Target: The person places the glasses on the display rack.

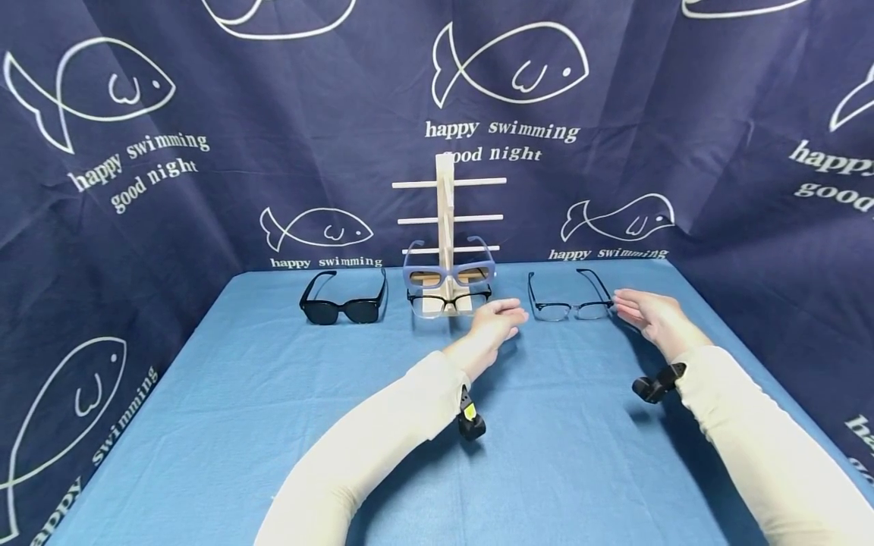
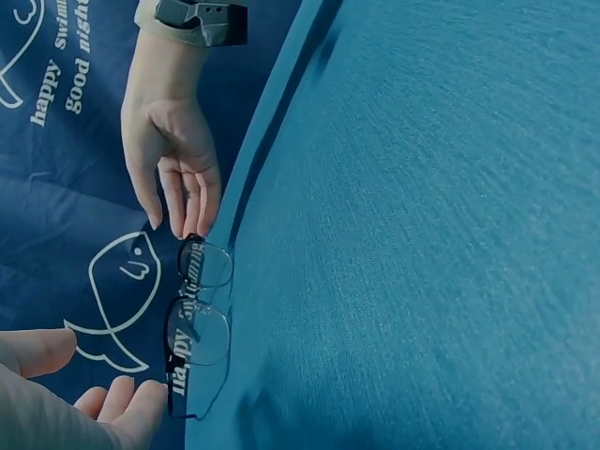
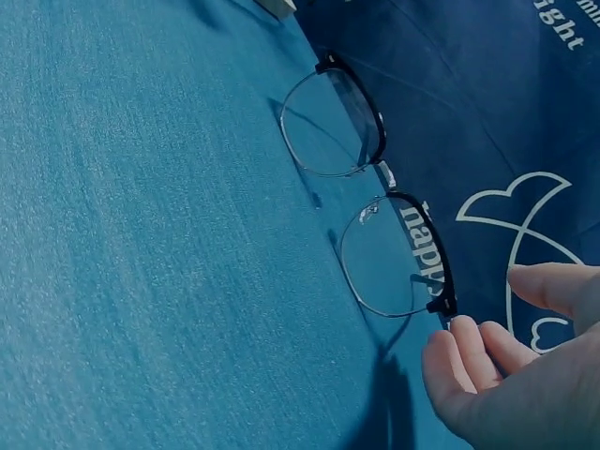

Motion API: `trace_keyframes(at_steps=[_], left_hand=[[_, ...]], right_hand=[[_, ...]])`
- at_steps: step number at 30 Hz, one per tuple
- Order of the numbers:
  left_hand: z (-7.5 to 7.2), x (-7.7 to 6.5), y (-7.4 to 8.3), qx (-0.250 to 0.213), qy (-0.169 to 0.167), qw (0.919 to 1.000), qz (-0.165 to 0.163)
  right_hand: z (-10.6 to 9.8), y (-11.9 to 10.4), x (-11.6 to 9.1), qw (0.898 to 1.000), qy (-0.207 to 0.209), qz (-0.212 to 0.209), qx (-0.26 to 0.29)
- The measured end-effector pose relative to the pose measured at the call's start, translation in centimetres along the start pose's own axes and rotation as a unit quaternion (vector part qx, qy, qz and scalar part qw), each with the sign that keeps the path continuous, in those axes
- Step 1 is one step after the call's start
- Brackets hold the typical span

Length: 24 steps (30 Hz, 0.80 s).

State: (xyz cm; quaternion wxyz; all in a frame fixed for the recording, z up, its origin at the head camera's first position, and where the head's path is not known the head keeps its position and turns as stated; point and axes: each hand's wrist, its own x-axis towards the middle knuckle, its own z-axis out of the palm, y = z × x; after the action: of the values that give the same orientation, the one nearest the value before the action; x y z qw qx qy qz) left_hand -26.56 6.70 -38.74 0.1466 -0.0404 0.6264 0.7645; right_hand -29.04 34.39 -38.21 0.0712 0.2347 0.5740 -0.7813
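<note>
Half-rim glasses (image 1: 591, 309) with black brows and thin lower rims sit on the blue cloth, lenses forward and temples spread behind. On their left is my left hand (image 1: 490, 327), fingers extended and nothing held; the left wrist view has its fingertips close by one corner of the frame (image 2: 171, 371). My right hand (image 1: 652, 315) is at the opposite side, fingers loosely straight. In the right wrist view its fingertips are right at the black hinge corner of the glasses (image 3: 441, 305), with the thumb (image 3: 548, 284) apart from the other fingers.
A wooden display rack (image 1: 445, 197) with crossbars stands at the back middle. Blue-framed sunglasses (image 1: 425, 277) hang on it above black-browed glasses (image 1: 454, 303). Black sunglasses (image 1: 341, 311) lie at the left. A dark fish-print curtain (image 1: 328, 136) hangs behind the table (image 1: 273, 425).
</note>
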Motion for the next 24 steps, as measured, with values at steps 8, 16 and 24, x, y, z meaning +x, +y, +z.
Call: trace_keyframes(at_steps=[8, 16, 24], left_hand=[[0.9, 0.7, -0.3, 0.007, 0.034, 0.9994, -0.003], [1.8, 1.7, -0.9, 0.003, 0.067, 0.9976, -0.019], [2.6, 3.0, -1.9, -0.028, 0.08, 0.9959, -0.033]], right_hand=[[0.0, 0.0, 1.0, 0.999, -0.015, 0.001, 0.047], [0.0, 0.6, 1.4, 0.999, -0.008, 0.016, 0.043], [-0.1, 1.4, 1.8, 0.995, -0.042, 0.051, 0.071]])
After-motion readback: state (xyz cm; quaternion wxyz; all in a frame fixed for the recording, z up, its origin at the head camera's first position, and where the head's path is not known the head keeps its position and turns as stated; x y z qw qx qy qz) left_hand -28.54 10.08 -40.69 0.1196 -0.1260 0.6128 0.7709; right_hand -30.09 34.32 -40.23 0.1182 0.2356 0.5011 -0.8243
